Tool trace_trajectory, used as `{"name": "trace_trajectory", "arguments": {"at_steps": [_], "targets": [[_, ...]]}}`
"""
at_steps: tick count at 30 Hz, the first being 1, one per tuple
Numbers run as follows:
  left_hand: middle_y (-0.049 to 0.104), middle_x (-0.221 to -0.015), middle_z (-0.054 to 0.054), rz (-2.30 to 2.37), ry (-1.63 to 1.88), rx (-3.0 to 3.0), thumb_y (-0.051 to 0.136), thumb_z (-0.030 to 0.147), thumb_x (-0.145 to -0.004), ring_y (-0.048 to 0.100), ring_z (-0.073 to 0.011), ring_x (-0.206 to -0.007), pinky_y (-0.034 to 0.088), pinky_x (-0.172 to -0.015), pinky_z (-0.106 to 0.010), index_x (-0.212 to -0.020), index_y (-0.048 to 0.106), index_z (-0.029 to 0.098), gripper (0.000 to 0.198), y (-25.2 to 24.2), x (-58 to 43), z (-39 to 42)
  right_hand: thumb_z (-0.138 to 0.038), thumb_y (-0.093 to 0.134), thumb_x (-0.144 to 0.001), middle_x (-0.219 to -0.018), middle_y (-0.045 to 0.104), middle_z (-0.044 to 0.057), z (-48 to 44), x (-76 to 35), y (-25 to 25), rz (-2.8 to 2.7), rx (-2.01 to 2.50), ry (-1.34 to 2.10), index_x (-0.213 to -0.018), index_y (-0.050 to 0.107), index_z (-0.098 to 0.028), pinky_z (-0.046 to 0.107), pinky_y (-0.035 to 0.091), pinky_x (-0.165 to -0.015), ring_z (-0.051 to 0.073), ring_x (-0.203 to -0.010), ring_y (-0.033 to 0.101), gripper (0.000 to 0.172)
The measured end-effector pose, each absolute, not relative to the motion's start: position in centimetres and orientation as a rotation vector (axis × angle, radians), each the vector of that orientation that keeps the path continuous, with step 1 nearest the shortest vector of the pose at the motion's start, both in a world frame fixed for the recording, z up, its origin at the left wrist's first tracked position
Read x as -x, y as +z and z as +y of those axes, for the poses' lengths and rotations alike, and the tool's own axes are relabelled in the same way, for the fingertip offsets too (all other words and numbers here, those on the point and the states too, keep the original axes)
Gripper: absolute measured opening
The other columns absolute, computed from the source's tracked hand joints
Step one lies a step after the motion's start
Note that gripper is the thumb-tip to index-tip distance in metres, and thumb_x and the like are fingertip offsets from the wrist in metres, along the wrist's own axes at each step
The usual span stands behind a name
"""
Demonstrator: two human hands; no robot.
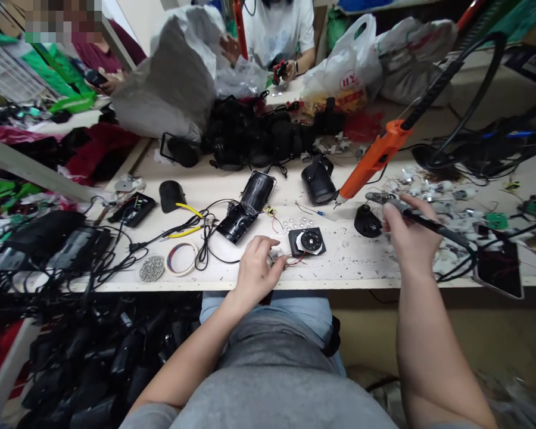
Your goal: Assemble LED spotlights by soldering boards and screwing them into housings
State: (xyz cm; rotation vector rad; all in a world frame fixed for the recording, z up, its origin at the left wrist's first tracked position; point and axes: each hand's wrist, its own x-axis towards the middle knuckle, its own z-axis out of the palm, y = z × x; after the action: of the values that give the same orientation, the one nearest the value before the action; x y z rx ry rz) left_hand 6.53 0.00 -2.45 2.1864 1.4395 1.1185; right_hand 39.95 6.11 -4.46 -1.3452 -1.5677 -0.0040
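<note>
My right hand (411, 232) is closed around the black handle of a soldering iron (438, 227). The iron's front end is at a metal coil holder (379, 196), above a black cup-shaped part (367, 221). My left hand (258, 265) rests near the table's front edge, thumb and forefinger curled around a small pale piece that I cannot make out. Right beside those fingertips lies a small black box (293, 243) with a round black disc (311, 241) on a white patch. Thin red wires (300, 258) run along its lower edge.
An orange electric screwdriver (375, 158) hangs over the table. Left lie an opened black housing (245, 208), yellow-handled pliers (185, 232), a tape roll (181, 259) and a dish of screws (152, 269). Loose white parts (446, 193) cover the right. Co-workers sit opposite.
</note>
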Motion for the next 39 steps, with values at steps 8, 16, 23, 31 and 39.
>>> {"name": "trace_trajectory", "arguments": {"at_steps": [8,16,23,31,39], "targets": [[0.064,-0.112,-0.009,1.273,1.037,-2.174,0.078,0.03,-0.08,0.063,-0.0264,-0.106,0.054,-0.092,-0.044,-0.123,0.055,0.021,0.05,-2.7,-9.0,1.4,-0.048,0.073,-0.081,-0.063,0.066,-0.001,1.3,-32.4,-4.9,-1.216,1.542,0.37,-0.098,0.07,-0.015,0.027,0.053,-0.049,0.015,-0.05,0.062,0.037],[0.06,-0.127,-0.012,1.189,0.923,-2.152,0.085,0.03,-0.072,0.059,-0.031,-0.119,0.051,-0.102,-0.053,-0.132,0.052,0.023,0.07,-3.3,-10.2,3.3,-0.033,0.076,-0.081,-0.116,0.067,0.013,4.4,-31.1,-1.0,-1.171,1.395,0.156,-0.134,0.054,-0.02,0.041,0.062,-0.084,0.022,-0.101,0.07,0.059],[0.058,-0.133,-0.014,1.149,0.84,-2.09,0.089,0.029,-0.067,0.056,-0.0321,-0.126,0.049,-0.107,-0.054,-0.137,0.049,0.022,0.081,-2.5,-8.2,3.0,-0.033,0.074,-0.083,-0.119,0.066,0.013,5.0,-30.8,-1.5,-1.193,1.409,0.255,-0.132,0.055,-0.022,0.046,0.061,-0.087,0.024,-0.103,0.07,0.053],[0.056,-0.139,-0.013,1.067,0.715,-2.106,0.086,0.023,-0.07,0.054,-0.0321,-0.13,0.045,-0.111,-0.054,-0.144,0.043,0.026,0.086,-1.2,-6.4,3.2,-0.032,0.074,-0.083,-0.107,0.072,0.011,10.3,-31.6,0.4,-1.266,1.463,0.187,-0.14,0.046,-0.022,0.048,0.06,-0.087,0.028,-0.095,0.073,0.064],[0.058,-0.137,-0.014,1.136,0.781,-2.054,0.088,0.043,-0.069,0.054,-0.0338,-0.129,0.045,-0.111,-0.054,-0.141,0.049,0.022,0.084,-1.9,-7.6,3.7,-0.039,0.074,-0.083,-0.088,0.07,0.0,6.0,-29.3,2.7,-1.236,0.901,0.543,-0.121,0.063,-0.034,0.036,0.061,-0.07,0.019,-0.071,0.068,0.04]]}}
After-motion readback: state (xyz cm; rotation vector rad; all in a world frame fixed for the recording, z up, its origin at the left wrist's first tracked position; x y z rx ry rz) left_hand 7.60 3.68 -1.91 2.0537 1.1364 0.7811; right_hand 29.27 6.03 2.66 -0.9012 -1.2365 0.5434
